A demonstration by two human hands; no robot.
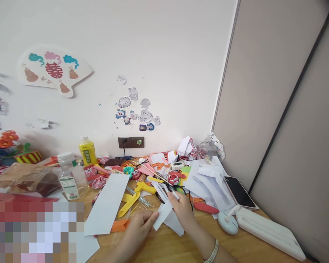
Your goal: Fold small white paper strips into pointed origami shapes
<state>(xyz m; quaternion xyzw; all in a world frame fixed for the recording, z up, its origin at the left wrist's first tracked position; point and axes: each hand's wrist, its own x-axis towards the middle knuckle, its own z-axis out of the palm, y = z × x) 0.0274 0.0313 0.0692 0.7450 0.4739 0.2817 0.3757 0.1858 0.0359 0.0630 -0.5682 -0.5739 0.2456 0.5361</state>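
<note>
A folded strip of white paper [162, 219] is held up over the near middle of the table. My right hand [183, 211] pinches its upper end between thumb and fingers. At the strip's left edge, my left hand [141, 227] is closed, thumb and fingertips against the paper. Another white paper piece [174, 223] lies beneath. Black-handled scissors [181, 189] lie just beyond my right hand, partly covered by paper scraps. Left of them sits a yellow glue gun [144, 187]. A long white sheet [109, 204] slants beyond my left hand.
Crumpled white sheets [208, 182], a tablet [241, 193], a mouse [228, 222] and a white desk lamp [271, 232] lie at the right. A clear jar [69, 179] and a yellow bottle [88, 151] stand at the left. Coloured scraps line the wall [167, 54].
</note>
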